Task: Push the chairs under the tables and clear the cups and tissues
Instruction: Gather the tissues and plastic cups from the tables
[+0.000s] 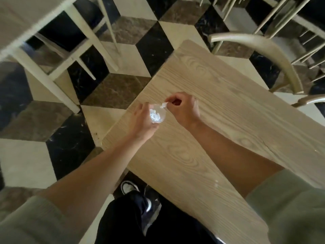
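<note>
In the head view, the left hand (143, 118) is holding a small clear plastic cup (157, 115) above the near left edge of the pale wood-grain table (219, 106), its fingers curled around the cup's wall. White crumpled tissue bits (155, 116) are lying inside. The right hand (184, 107) is pinching a small white tissue scrap (163, 105) between thumb and forefinger, just over the cup's rim. The cup looks light, thin and easily crushed, so a gentle grip around its side suits it; the scrap is soft and nearly weightless. A curved-back pale wooden chair (263, 48) is standing at the table's far right.
</note>
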`<state>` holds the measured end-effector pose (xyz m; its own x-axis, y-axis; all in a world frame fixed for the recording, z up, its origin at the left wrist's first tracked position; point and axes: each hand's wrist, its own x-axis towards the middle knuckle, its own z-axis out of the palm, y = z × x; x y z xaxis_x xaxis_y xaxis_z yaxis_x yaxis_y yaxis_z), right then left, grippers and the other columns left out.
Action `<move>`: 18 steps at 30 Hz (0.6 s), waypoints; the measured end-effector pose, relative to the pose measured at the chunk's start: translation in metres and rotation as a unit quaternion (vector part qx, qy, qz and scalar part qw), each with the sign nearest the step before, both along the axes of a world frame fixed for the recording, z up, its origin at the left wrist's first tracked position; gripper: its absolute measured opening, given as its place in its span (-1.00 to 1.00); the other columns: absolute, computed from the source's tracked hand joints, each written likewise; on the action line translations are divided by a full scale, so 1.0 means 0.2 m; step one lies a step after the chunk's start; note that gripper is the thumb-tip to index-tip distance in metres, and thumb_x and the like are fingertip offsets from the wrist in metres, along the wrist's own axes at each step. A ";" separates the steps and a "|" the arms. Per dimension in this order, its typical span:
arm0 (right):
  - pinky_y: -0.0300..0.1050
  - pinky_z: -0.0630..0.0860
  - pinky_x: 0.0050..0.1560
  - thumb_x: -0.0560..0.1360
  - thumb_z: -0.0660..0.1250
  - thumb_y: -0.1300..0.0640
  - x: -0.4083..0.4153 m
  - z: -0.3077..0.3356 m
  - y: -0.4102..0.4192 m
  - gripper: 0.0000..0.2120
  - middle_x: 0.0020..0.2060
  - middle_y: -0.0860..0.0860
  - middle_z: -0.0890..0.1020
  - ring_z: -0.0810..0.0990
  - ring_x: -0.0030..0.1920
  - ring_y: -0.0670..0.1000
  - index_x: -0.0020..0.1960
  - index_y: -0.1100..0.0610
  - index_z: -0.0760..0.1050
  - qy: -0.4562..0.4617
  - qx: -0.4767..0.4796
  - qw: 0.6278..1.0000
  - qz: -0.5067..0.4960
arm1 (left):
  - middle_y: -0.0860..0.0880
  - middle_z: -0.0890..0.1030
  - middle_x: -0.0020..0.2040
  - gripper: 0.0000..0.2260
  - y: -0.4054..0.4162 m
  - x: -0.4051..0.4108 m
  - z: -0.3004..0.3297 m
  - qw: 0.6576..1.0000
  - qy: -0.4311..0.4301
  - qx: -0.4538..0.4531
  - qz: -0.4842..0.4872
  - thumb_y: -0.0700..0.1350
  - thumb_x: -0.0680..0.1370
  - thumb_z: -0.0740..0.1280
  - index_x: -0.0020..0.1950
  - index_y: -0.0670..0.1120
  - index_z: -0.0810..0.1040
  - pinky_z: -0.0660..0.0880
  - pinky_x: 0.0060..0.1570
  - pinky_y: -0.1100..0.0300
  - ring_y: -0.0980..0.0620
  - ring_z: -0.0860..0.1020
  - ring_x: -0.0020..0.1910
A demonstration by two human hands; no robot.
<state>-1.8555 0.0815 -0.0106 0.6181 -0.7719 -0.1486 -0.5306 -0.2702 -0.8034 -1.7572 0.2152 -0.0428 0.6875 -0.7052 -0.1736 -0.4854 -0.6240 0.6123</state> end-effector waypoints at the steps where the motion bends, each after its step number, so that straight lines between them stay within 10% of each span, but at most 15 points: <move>1: -0.41 0.47 -0.20 0.42 0.48 0.22 0.11 0.03 0.04 -0.84 -0.26 -0.20 0.63 0.60 -0.21 -0.21 -0.18 -0.04 0.69 0.004 -0.006 0.999 0.036 | -0.14 0.54 0.17 -0.44 0.03 0.06 0.00 1.000 -0.009 0.000 -0.001 -0.16 0.32 0.60 0.27 -0.08 0.50 0.45 0.01 0.08 -0.14 0.53 0.11; 4: -0.13 0.50 -0.20 0.50 0.41 0.26 0.51 0.11 0.23 -0.78 -0.30 -0.14 0.61 0.56 -0.27 -0.12 -0.21 -0.01 0.68 0.147 -0.071 0.955 0.246 | -0.06 0.57 0.08 -0.52 0.18 0.37 -0.02 0.999 -0.035 -0.010 0.013 -0.14 0.31 0.61 0.17 -0.04 0.54 0.48 -0.03 0.08 -0.05 0.50 0.04; 7: -0.11 0.51 -0.11 0.59 0.29 0.30 0.87 0.12 0.45 -0.77 -0.02 0.08 0.69 0.66 0.00 0.09 0.17 0.18 0.66 0.251 -0.083 0.905 0.334 | -0.05 0.62 0.05 -0.60 0.37 0.67 -0.05 0.999 -0.051 0.001 -0.019 -0.15 0.33 0.61 0.11 -0.07 0.58 0.41 0.05 0.09 -0.08 0.51 0.09; 18: 0.04 0.64 0.04 0.60 0.40 0.08 2.12 0.23 1.33 -0.82 -0.14 0.05 0.74 0.69 -0.11 -0.01 0.05 0.15 0.72 0.139 -0.025 0.902 0.409 | -0.03 0.54 0.24 -0.54 1.39 1.78 0.06 0.989 0.035 0.008 0.140 -0.10 0.46 0.54 0.31 -0.03 0.49 0.46 0.26 0.05 -0.06 0.50 0.26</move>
<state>-1.4320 0.3468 0.0362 0.9280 -0.0847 -0.3629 -0.3161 -0.6947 -0.6462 -1.4012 0.4935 -0.0300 0.8412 -0.4855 -0.2380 -0.2484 -0.7380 0.6273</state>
